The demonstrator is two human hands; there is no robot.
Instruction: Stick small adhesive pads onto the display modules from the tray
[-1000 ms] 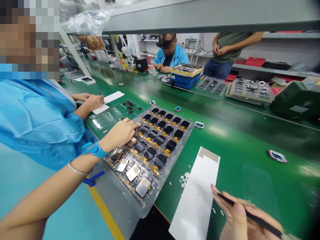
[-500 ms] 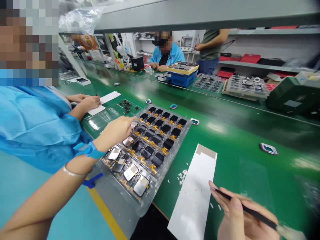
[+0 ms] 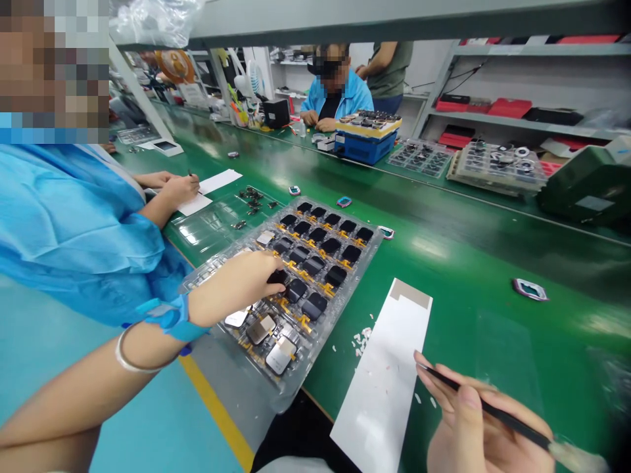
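A person's left hand (image 3: pixel 241 279) arches palm-down over a clear plastic tray (image 3: pixel 336 311) of rounded-square black screens (image 3: pixel 314 306), whether gripping one unclear; beside a rectangular white card (image 3: pixel 379 387), the right hand (image 3: pixel 463 420) pinches slim black tweezers (image 3: pixel 497 410), tips pointing leftward and away, long axis diagonal.

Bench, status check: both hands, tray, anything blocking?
Left hand over tray, grip unclear. Right hand holding black tweezers beside white strip. Tray bearing dark screens and silver pieces. Left hand blocking view of part of tray.
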